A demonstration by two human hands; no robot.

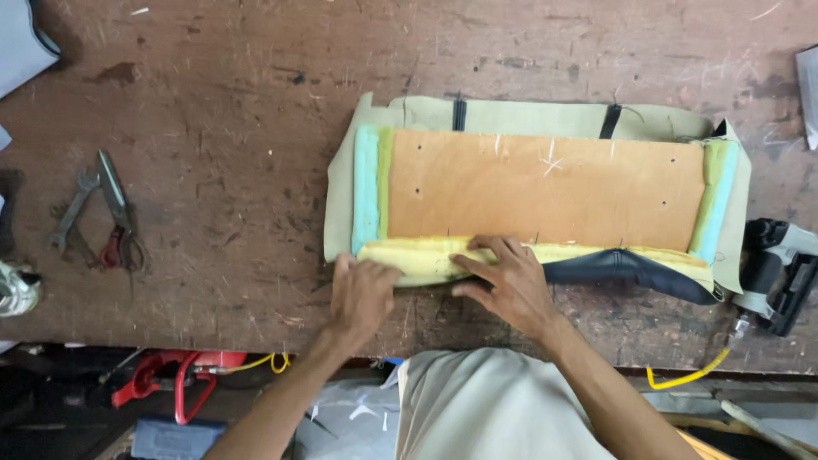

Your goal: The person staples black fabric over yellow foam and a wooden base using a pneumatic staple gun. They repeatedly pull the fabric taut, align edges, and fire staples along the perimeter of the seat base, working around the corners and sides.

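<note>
Head view shows your left hand [362,294] and right hand [503,277] pressing flat, fingers spread and gripping nothing, on the yellow foam edge [426,255] along the seat board [545,189]'s near side; next, judge tension before fastening.

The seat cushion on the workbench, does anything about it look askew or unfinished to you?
Yes. The beige cover is folded onto the plywood board only partly: along the near edge, yellow foam shows under the left hand and right hand, and dark cover material bulges loose to the right.
</note>
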